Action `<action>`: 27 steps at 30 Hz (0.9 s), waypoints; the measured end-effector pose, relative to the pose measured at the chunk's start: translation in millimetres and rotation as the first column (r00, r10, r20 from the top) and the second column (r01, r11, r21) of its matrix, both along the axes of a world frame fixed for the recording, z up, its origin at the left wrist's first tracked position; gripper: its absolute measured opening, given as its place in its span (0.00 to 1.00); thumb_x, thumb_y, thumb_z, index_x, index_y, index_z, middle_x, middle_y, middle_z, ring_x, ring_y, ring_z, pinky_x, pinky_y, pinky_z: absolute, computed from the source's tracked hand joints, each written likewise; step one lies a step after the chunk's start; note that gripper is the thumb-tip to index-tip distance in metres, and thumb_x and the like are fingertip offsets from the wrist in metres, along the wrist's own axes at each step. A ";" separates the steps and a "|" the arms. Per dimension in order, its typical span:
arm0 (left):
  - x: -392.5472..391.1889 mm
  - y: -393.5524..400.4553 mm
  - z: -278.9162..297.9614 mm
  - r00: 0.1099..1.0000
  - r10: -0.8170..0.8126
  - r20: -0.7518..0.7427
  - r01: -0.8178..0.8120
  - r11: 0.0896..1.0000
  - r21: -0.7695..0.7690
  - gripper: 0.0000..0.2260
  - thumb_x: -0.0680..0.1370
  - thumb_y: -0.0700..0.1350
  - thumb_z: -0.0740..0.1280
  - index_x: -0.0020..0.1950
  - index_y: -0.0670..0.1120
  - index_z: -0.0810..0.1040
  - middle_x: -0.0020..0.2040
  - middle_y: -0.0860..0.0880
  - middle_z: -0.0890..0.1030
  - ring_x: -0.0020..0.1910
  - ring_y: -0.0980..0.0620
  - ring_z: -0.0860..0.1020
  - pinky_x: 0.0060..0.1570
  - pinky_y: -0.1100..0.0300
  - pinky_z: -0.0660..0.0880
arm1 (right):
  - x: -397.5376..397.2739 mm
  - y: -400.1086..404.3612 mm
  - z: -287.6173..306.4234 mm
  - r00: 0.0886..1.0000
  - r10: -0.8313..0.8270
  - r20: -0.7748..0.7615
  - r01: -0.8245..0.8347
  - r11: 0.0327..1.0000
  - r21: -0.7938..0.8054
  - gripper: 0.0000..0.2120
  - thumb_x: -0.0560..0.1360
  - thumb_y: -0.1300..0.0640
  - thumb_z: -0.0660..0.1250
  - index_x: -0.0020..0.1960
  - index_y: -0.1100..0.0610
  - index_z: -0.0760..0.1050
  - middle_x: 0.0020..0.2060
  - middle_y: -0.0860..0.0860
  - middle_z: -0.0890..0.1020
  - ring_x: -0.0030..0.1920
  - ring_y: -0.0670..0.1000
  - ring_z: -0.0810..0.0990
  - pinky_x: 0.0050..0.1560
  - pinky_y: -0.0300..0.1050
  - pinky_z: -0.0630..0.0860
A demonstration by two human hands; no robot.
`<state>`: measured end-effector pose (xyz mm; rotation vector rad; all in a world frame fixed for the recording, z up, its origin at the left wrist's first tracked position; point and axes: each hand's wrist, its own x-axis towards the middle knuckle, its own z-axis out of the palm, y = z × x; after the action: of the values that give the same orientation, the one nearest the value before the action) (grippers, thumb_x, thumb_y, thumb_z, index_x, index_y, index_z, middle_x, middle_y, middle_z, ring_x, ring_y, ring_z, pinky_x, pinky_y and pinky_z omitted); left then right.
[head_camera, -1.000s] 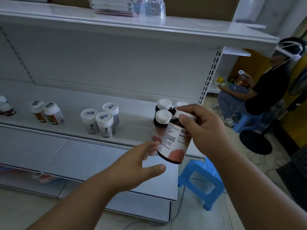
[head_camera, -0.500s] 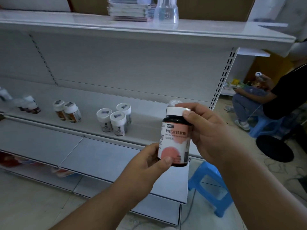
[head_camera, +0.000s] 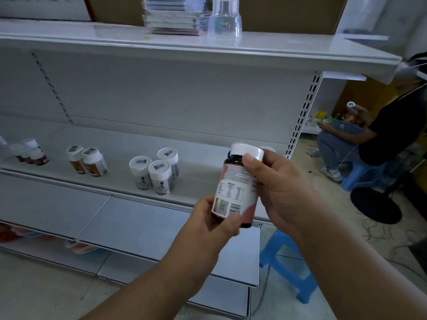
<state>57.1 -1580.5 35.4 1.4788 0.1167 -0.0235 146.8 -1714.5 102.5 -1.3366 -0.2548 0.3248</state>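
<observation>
A dark bottle (head_camera: 235,192) with a white cap (head_camera: 246,150) is held in the air just right of the frame's centre, in front of the edge of the middle shelf (head_camera: 115,144). It tilts slightly, with the cap toward the upper right. The label's back faces the camera: a white panel with blocks of fine print and a small table, all too small to read. A shiny holographic sticker with a square code sits at the label's lower left, a barcode lies beside it, and a salmon-pink patch is at the lower right. No brand name can be read.

The left hand (head_camera: 215,218) has a closed grip, pinching the bottle's base between thumb and curled fingers. The right hand (head_camera: 277,188) wraps the upper half, its thumb pressed on the neck just under the cap and its fingers curled behind.

On the shelf, left of centre, stand three white-capped jars (head_camera: 159,172) with stickers on their lids, the print blurred. Further left is a pair of jars (head_camera: 89,160). At the lower right a blue stool (head_camera: 288,264) stands on the floor.
</observation>
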 end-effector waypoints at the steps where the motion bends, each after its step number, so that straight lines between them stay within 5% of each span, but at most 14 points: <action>1: 1.4 -0.4 -1.5 1.000 -0.002 0.016 0.003 0.999 -0.043 0.32 0.65 0.63 0.71 0.66 0.54 0.72 0.59 0.51 0.83 0.57 0.47 0.82 0.63 0.46 0.75 | -0.2 0.5 0.4 0.999 0.003 -0.035 -0.003 1.000 0.006 0.17 0.72 0.48 0.70 0.56 0.57 0.80 0.50 0.57 0.83 0.54 0.59 0.81 0.60 0.62 0.76; 4: 2.9 -2.3 -1.3 1.000 -0.025 0.018 0.029 0.958 -0.286 0.31 0.68 0.58 0.68 0.67 0.44 0.74 0.57 0.37 0.82 0.54 0.38 0.82 0.55 0.47 0.78 | -1.2 -2.9 4.2 0.975 0.086 -0.205 -0.058 0.988 0.142 0.18 0.77 0.51 0.63 0.61 0.61 0.77 0.50 0.58 0.82 0.51 0.58 0.80 0.61 0.59 0.76; 6: 2.5 -2.3 -3.2 1.000 -0.020 0.003 0.020 0.935 -0.354 0.32 0.68 0.58 0.68 0.65 0.39 0.75 0.57 0.36 0.82 0.55 0.36 0.81 0.55 0.46 0.77 | -1.2 -5.9 7.1 0.973 0.132 -0.188 -0.094 0.976 0.198 0.19 0.74 0.53 0.64 0.60 0.63 0.76 0.48 0.58 0.81 0.49 0.57 0.80 0.54 0.56 0.79; 11: 5.5 -5.7 -2.1 1.000 -0.019 -0.005 0.018 0.985 -0.172 0.39 0.64 0.66 0.75 0.66 0.43 0.73 0.56 0.43 0.84 0.55 0.39 0.82 0.58 0.46 0.76 | 0.2 -1.0 9.5 0.997 0.043 -0.062 -0.043 0.999 -0.003 0.21 0.67 0.46 0.72 0.51 0.61 0.80 0.40 0.55 0.82 0.43 0.55 0.80 0.54 0.56 0.78; 17: 4.5 1.9 -3.9 0.998 -0.069 0.001 0.063 0.903 -0.425 0.25 0.74 0.56 0.66 0.65 0.44 0.79 0.60 0.35 0.80 0.58 0.37 0.80 0.55 0.47 0.77 | -0.8 -6.7 10.4 0.968 0.147 -0.201 -0.125 0.985 0.118 0.16 0.74 0.53 0.65 0.57 0.61 0.78 0.46 0.59 0.83 0.48 0.57 0.82 0.54 0.57 0.79; 19: 4.7 1.5 -5.5 1.000 -0.013 0.011 0.016 0.936 -0.351 0.22 0.74 0.56 0.65 0.62 0.47 0.81 0.60 0.41 0.82 0.59 0.40 0.80 0.56 0.46 0.76 | -0.3 -5.0 11.0 0.984 0.101 -0.144 -0.095 0.995 0.042 0.16 0.70 0.52 0.69 0.53 0.61 0.79 0.44 0.59 0.83 0.46 0.57 0.82 0.55 0.58 0.79; 23: 6.7 -2.0 -6.7 0.999 0.045 0.017 -0.042 0.989 -0.145 0.33 0.63 0.60 0.72 0.65 0.48 0.73 0.56 0.48 0.84 0.56 0.43 0.81 0.56 0.49 0.77 | -2.2 4.0 13.1 0.997 -0.017 -0.078 0.012 0.998 -0.059 0.25 0.59 0.47 0.76 0.50 0.62 0.80 0.41 0.55 0.83 0.45 0.54 0.81 0.59 0.61 0.77; 27: 5.0 4.0 -6.7 1.000 0.002 -0.015 -0.008 0.909 -0.416 0.33 0.66 0.57 0.70 0.66 0.40 0.74 0.56 0.32 0.81 0.51 0.37 0.81 0.53 0.47 0.78 | -1.5 0.3 11.1 0.991 0.050 -0.126 -0.059 0.996 -0.064 0.13 0.73 0.50 0.69 0.50 0.59 0.76 0.40 0.53 0.83 0.44 0.54 0.80 0.54 0.54 0.76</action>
<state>62.1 -1576.5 28.7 1.0493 0.1185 -0.0516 145.3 -1714.2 113.6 -1.3720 -0.1779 0.4643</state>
